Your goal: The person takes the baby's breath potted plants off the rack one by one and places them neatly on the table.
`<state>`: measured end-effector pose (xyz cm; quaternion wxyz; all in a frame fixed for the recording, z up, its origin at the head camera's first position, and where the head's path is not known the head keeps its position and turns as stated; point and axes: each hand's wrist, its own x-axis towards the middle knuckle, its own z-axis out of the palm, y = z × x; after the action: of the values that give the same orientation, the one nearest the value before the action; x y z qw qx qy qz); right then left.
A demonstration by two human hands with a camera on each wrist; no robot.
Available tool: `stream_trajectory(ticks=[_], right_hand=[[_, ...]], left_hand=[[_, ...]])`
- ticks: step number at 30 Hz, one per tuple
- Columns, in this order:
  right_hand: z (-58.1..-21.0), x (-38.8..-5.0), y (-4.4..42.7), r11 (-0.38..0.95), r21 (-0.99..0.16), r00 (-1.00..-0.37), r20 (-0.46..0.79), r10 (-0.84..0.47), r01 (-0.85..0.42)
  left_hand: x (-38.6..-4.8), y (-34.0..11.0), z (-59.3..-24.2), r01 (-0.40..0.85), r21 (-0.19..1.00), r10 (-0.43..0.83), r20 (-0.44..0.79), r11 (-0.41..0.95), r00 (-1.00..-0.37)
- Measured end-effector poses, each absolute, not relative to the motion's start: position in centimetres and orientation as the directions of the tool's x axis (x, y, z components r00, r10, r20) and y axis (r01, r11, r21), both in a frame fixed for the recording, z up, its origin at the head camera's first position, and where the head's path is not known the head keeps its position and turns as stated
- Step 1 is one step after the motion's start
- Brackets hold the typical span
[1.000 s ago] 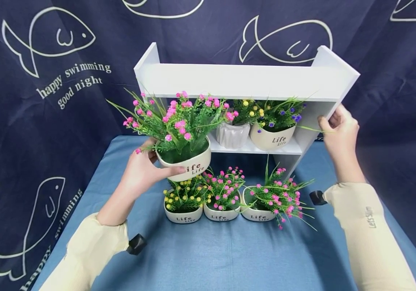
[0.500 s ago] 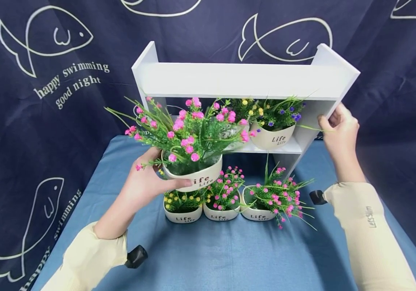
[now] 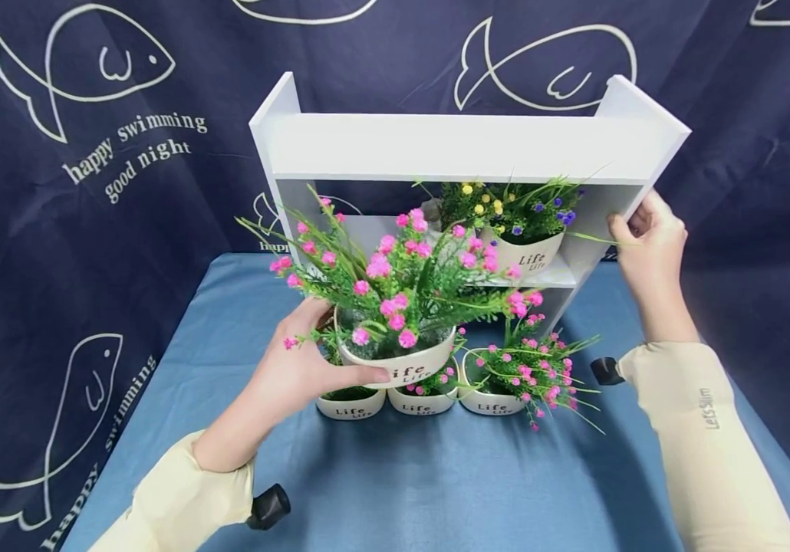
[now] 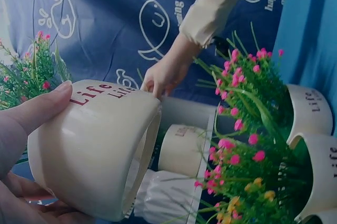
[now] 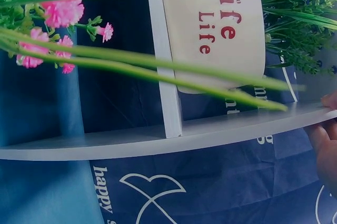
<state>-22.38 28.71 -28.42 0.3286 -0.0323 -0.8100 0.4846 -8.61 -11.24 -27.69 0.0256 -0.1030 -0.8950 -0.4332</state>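
My left hand holds a cream oval flowerpot lettered "Life", its thumb across the front and its fingers behind. Pink artificial flowers and long green blades spread from this pot, which hangs in the air before a white shelf. In the left wrist view the held pot lies sideways to the camera. With thumb and curled fingers, my right hand grips the front edge of the shelf's right side panel. On the middle board stand a cream pot with blue flowers and a ribbed pale pot, largely hidden in the head view.
Three more cream pots stand in a row on the blue cloth: a left pot, a middle pot and a right pot with pink flowers. A navy fish-print curtain hangs behind the shelf.
The held flowerpot and my left hand have moved right and lower, toward the front of the shelf's middle. My right hand keeps its grip on the side panel.
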Motion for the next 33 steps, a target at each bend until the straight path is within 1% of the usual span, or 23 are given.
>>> stream_trajectory(ticks=[3,7,10,13,15,20,23,29,33], right_hand=[[-28.5,-22.4,28.7,0.521,-0.807,-0.780,0.506,0.369,-0.277],[-28.6,-22.4,28.6,0.517,-0.809,-0.782,0.505,0.366,-0.280],[-28.5,-22.4,28.6,0.520,-0.809,-0.781,0.504,0.370,-0.275],[-28.5,-22.4,28.6,0.519,-0.810,-0.781,0.501,0.373,-0.272],[-28.5,-22.5,28.6,0.518,-0.811,-0.781,0.500,0.374,-0.271],[-28.4,-22.5,28.6,0.534,-0.806,-0.785,0.495,0.373,-0.255],[-28.3,-22.6,28.6,0.536,-0.807,-0.790,0.487,0.371,-0.246],[-28.4,-22.5,28.7,0.532,-0.817,-0.798,0.467,0.381,-0.224],[-28.5,-22.5,28.8,0.545,-0.811,-0.799,0.466,0.380,-0.214]], left_hand=[[-8.3,-10.9,-27.9,0.237,0.744,0.186,0.153,0.625,-0.971],[-7.9,-10.3,-28.5,0.293,0.733,0.225,0.194,0.614,-0.955],[-7.8,-9.8,-29.1,0.331,0.745,0.263,0.213,0.580,-0.941],[-7.5,-9.3,-29.7,0.350,0.746,0.296,0.212,0.566,-0.931],[-7.3,-8.9,-30.1,0.358,0.767,0.319,0.210,0.532,-0.924],[-6.8,-7.7,-31.3,0.348,0.842,0.377,0.191,0.411,-0.906],[-6.4,-7.0,-32.0,0.325,0.870,0.405,0.163,0.371,-0.900],[-6.1,-5.8,-33.6,0.342,0.876,0.445,0.171,0.340,-0.879],[-5.9,-5.2,-34.5,0.321,0.886,0.454,0.147,0.335,-0.879]])
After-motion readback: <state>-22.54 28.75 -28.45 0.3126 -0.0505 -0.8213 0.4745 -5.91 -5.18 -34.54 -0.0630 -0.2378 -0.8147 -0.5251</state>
